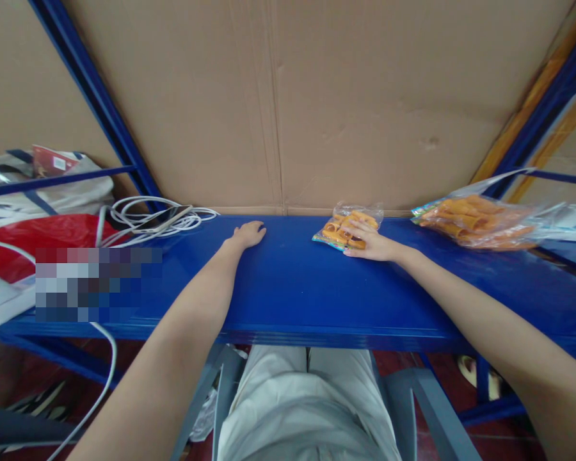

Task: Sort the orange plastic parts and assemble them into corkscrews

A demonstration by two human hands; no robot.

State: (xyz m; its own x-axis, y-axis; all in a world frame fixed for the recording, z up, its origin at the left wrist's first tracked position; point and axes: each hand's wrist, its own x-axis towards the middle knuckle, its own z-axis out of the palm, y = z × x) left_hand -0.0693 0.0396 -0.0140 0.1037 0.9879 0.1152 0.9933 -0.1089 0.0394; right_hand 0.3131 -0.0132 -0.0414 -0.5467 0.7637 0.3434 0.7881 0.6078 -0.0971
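Observation:
My left hand (249, 235) rests on the blue tabletop (288, 288), with its fingers loosely stretched and nothing in them. To its right, my right hand (370, 244) lies over a small clear plastic bag of orange pieces (333, 229). The fingers reach across the top of the bag and the thumb is at its near edge, so the hand grips it against the table. The orange pieces look curved or ring-shaped, and the hand covers some of them. A coloured strip shows along the bag's left edge.
A larger clear bag of orange tube-like pieces (475, 218) lies at the right. Coiled white cable (163, 221), a red bag (77, 230) and a cloth bag (77, 186) sit at the left. Cardboard (278, 109) closes the back, between blue metal posts (100, 109).

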